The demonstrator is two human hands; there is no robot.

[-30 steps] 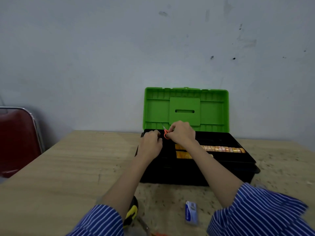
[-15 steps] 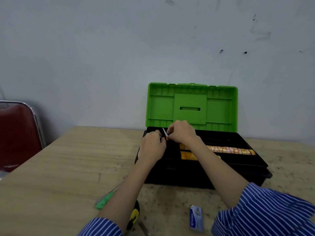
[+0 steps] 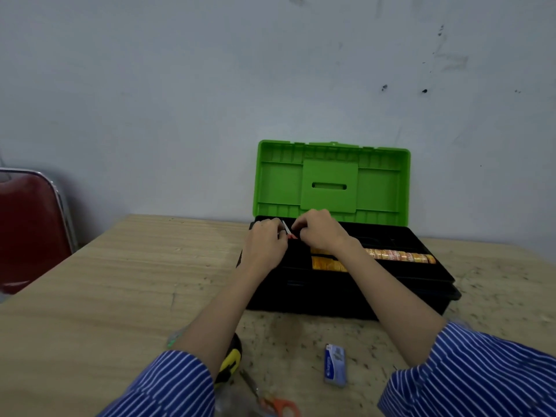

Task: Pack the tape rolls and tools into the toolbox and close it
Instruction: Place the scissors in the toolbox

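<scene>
Open toolbox [image 3: 346, 284] with green lid [image 3: 331, 183] upright on the surface [image 3: 105, 290], left hand [image 3: 264, 245] and right hand [image 3: 322, 230] over its left end, fingers of both pinching a small red-handled tool [image 3: 287, 231] between them, tape rolls [image 3: 394, 254] inside just right

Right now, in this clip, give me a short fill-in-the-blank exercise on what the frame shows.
1. The toolbox has a lid coloured ____.
2. That lid stands ____, propped upright by the wall.
3. The left hand and right hand together hold a small tool over the toolbox's ____ end.
4. The scissors with orange handles lie on the ____, not in the toolbox.

Missing words: green; open; left; table
</scene>
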